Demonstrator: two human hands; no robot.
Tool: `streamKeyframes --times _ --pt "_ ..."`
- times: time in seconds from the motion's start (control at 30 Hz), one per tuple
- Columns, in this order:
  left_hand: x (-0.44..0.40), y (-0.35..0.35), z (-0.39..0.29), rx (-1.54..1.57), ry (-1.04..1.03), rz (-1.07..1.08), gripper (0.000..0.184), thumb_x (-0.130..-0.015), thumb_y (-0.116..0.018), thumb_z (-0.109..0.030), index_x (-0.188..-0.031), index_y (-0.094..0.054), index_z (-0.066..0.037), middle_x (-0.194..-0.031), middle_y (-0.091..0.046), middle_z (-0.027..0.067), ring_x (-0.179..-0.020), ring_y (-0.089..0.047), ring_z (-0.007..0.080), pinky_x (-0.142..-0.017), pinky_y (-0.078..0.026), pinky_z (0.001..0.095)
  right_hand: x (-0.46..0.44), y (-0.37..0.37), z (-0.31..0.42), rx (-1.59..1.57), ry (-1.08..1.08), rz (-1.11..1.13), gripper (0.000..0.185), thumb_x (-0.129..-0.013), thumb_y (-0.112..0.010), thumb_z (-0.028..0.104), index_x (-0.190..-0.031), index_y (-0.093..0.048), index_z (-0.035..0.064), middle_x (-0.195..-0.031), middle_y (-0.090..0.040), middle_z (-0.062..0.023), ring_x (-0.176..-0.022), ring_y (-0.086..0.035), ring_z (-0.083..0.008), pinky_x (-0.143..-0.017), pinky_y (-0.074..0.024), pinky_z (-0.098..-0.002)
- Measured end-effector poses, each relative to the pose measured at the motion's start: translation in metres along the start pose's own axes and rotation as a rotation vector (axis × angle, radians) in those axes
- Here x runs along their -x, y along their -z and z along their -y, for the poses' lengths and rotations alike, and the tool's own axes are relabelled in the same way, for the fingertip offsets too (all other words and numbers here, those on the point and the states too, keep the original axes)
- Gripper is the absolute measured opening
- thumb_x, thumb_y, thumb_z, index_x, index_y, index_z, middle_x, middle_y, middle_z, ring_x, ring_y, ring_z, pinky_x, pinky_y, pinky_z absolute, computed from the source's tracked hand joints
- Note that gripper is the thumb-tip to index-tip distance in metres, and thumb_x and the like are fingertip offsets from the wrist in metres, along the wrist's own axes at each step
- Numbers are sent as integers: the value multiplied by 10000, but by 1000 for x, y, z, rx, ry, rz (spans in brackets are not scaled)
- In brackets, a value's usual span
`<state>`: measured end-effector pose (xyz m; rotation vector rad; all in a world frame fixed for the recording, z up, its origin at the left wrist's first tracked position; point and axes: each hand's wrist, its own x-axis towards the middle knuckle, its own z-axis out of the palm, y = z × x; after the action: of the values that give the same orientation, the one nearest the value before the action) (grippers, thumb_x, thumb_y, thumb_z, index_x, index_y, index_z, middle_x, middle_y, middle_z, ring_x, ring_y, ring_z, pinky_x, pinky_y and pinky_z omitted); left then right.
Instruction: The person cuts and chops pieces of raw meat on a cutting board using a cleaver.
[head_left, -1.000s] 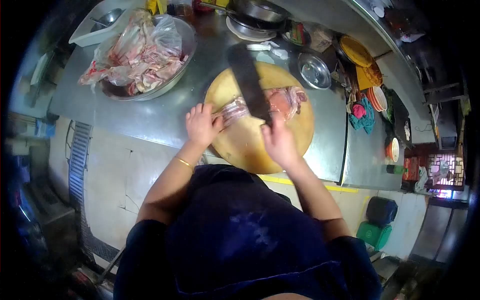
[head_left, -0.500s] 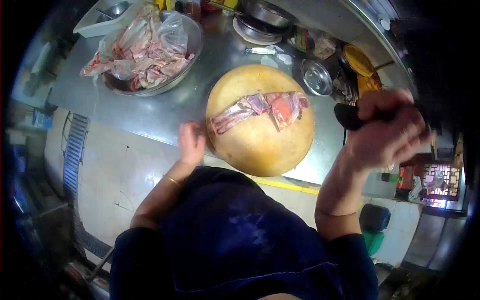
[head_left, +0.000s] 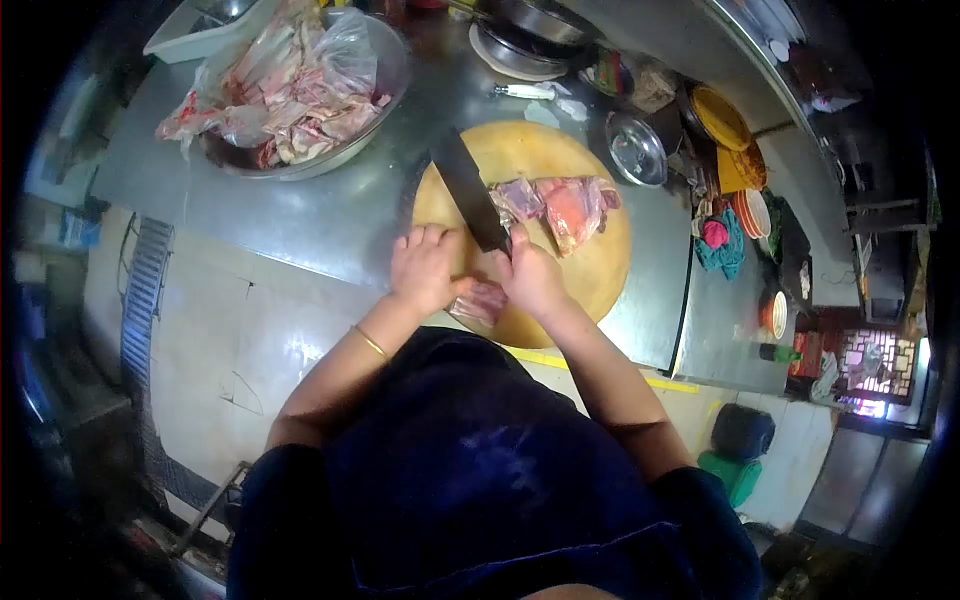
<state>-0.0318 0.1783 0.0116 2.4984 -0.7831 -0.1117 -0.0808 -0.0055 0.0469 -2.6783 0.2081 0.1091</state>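
A dark cleaver [head_left: 466, 188] is held by its handle in my right hand [head_left: 532, 275], its blade slanting up and left over the round wooden chopping board [head_left: 570, 305]. Right of the blade, a piece of red and pink meat [head_left: 573, 212] lies across the board. A smaller cut piece of meat [head_left: 481, 302] sits near the board's front edge. My left hand [head_left: 425, 268] is at the board's left side, its thumb touching that cut piece and its fingers bent; whether anything lies beneath the palm is hidden.
A big metal bowl [head_left: 392, 95] of meat and plastic bags stands at the back left, beside a white tray [head_left: 205, 42]. Behind the board are a white-handled tool [head_left: 524, 91], stacked pans [head_left: 530, 38] and a metal dish [head_left: 636, 150]. A teal cloth [head_left: 727, 248] lies right.
My right hand has come down from the raised position at the right, bringing the cleaver over the board. My left hand has moved onto the board, and a cut piece now lies nearer me.
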Motion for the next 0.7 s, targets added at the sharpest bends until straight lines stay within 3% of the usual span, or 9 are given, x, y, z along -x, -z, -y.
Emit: streamKeyframes --times 0.2,0.27,0.33,0.4,0.5,0.57,0.6,0.67,0.7 --pt "-7 0 -8 25 -192 358 526 -694 -793 -453 -1095 -655 -142 -1176 -568 62 -1181 -459 259 -1009 -300 412 49 16 -54 -323 -25 -69 283 -928 -622 155 -1132 -480 20 -683 -494 -85 -592 -500 -187 -563 -440 -337" --pt "-9 5 -18 19 -278 425 452 -749 -749 -468 -1043 -653 -140 -1154 -598 76 -1160 -500 280 -994 -312 421 80 32 -70 -350 -96 -161 320 -930 -605 189 -1198 -495 54 -704 -580 -117 -600 -593 -263 -580 -482 -381" --pt "-13 -4 -22 -32 -291 537 428 -777 -724 -480 -1040 -650 -151 -1094 -638 69 -1101 -556 282 -988 -321 426 111 40 -85 -393 -165 -255 302 -939 -589 141 -1205 -502 28 -684 -539 -74 -592 -571 -190 -564 -470 -349" --pt "-22 -1 -33 -52 -340 754 366 -795 -727 -462 -1027 -672 -184 -968 -691 47 -965 -641 271 -940 -372 435 139 46 -91 -730 -398 -193 227 -960 -553 110 -1160 -485 27 -665 -504 -31 -537 -515 -127 -497 -446 -282" --pt "-45 7 -35 -51 -365 755 306 -802 -740 -428 -988 -697 -190 -918 -688 27 -922 -647 259 -902 -406 439 173 46 -91 -1104 -553 -120 171 -979 -520 108 -1128 -459 50 -636 -476 -13 -464 -454 -95 -429 -418 -246" --pt "-77 -24 -5 347 -344 327 307 -788 -752 -436 -940 -712 -172 -972 -691 32 -932 -643 271 -873 -434 445 186 35 -93 -1200 -608 -52 189 -988 -513 122 -1155 -459 54 -629 -476 -7 -451 -447 -99 -416 -397 -250" --pt "-98 -5 -17 62 -294 240 402 -759 -772 -447 -1011 -703 -141 -1119 -664 79 -1026 -628 300 -920 -449 448 190 30 -91 -1232 -613 -18 194 -989 -514 127 -1160 -460 55 -630 -477 -6 -452 -446 -99 -414 -392 -250" --pt "-134 -12 -13 -11 -309 216 581 -722 -786 -463 -1156 -623 -113 -1238 -577 139 -1194 -517 361 -958 -438 483 190 23 -80 -1217 -623 44 222 -989 -523 138 -1186 -457 61 -634 -476 0 -453 -439 -99 -413 -384 -253" --pt "-146 -18 -12 9 -293 272 654 -703 -800 -462 -1201 -591 -92 -1260 -564 164 -1197 -521 371 -976 -436 471 186 19 -74 -1172 -681 80 234 -989 -525 141 -1194 -450 59 -634 -474 -3 -454 -435 -100 -416 -388 -255"
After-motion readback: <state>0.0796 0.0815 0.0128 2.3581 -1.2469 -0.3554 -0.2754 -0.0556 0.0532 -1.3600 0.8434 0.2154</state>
